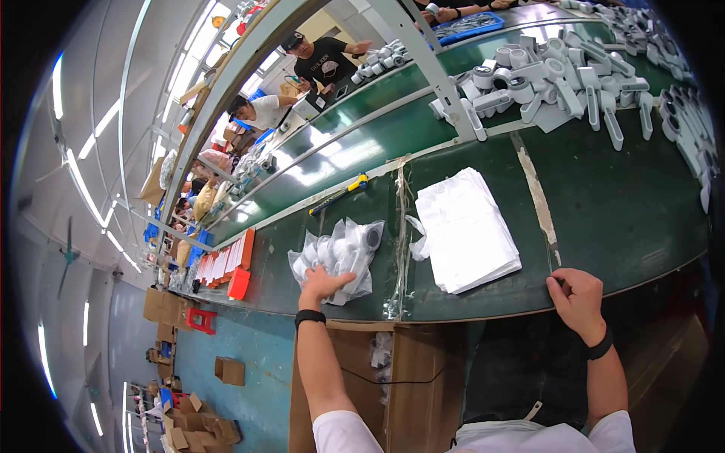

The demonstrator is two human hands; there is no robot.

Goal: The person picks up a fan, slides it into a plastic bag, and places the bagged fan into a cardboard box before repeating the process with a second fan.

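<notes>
My left hand point(325, 285) lies with spread fingers on the near edge of several white round-headed devices in clear plastic bags point(341, 255). It touches the bags without closing round them. At the table's front edge, my right hand point(578, 297) is closed, thumb against curled fingers; whether anything is pinched there I cannot make out. Between the hands sits a stack of white plastic bags or sheets point(464, 230), touched by neither hand. Beyond the bagged devices lies a yellow-and-black tool with a slim handle point(338, 194).
Loose white-and-grey handled devices point(555, 79) pile up at the back right. Orange-red boxes point(226, 260) line the left of the green table point(483, 306). A metal frame post point(430, 68) rises behind. Co-workers point(325, 64) stand across the belt. An open carton point(423, 385) is below the edge.
</notes>
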